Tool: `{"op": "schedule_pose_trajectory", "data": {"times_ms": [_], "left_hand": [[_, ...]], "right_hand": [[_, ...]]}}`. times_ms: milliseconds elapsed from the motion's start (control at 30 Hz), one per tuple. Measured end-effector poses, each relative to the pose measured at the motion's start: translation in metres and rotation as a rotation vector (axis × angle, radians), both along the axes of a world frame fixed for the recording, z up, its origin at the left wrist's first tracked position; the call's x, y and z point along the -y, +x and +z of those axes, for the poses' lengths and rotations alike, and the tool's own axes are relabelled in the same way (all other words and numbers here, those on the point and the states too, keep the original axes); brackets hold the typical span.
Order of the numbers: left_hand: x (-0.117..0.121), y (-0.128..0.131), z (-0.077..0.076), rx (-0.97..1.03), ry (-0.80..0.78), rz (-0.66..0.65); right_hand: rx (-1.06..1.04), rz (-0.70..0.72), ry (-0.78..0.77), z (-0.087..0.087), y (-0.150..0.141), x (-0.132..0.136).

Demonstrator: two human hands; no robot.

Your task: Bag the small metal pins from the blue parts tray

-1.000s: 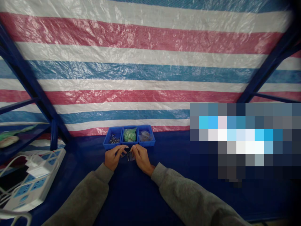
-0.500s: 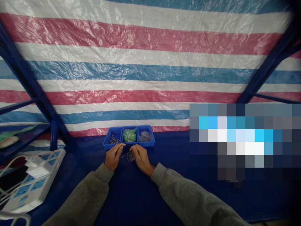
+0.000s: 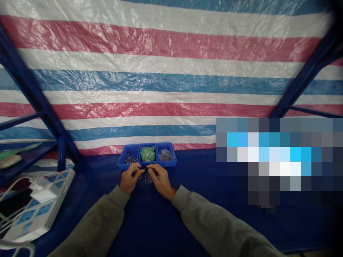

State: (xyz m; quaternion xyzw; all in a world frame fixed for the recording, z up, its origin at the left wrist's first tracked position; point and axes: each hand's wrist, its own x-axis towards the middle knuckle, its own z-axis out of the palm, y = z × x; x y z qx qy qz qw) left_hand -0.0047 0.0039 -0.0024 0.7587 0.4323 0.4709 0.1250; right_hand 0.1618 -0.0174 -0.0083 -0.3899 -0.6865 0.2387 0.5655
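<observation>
My left hand [image 3: 130,179] and my right hand [image 3: 161,180] are close together just in front of three joined blue bins. The fingers of both curl in a pinch around a small dark piece [image 3: 145,170], too small to name. On the table under the fingertips lie a thin metallic piece [image 3: 146,178] and a small clear plastic bag [image 3: 150,179], partly hidden by my right hand. The left bin [image 3: 122,161] contains dark and silver slim metal parts. Green packets [image 3: 148,153] fill the middle bin, and clear plastic pieces [image 3: 166,155] lie in the right one.
A white power strip [image 3: 45,217] with plugs and tangled white cables stands at the left. Blue metal posts [image 3: 61,153] frame the blue table [image 3: 155,228]. Behind it hangs a striped plastic sheet [image 3: 166,82]. The right side is blurred by large pixel blocks.
My left hand's thumb has moved away from its index finger and toward the right hand. The fingertips of both hands are now closer together, around the small dark piece.
</observation>
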Motion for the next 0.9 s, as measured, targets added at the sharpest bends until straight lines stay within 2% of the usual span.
{"op": "schedule_pose_trajectory", "data": {"times_ms": [400,567,700,900], "left_hand": [[0.0020,0.0003,0.0015,-0.052,-0.009,-0.008],[0.0032,0.0001,0.0040,-0.025,-0.009,-0.022],[0.0024,0.0016,0.0054,-0.051,0.050,-0.030],[0.0048,0.0033,0.0088,-0.106,0.082,-0.018]], "right_hand": [[0.119,0.061,0.054,-0.0044,-0.0016,-0.0021],[0.048,-0.001,0.011,-0.0040,-0.0003,-0.0040],[-0.009,-0.061,-0.029,-0.0057,0.0010,-0.0074],[0.014,-0.030,-0.040,-0.0046,0.0010,-0.0052]]}}
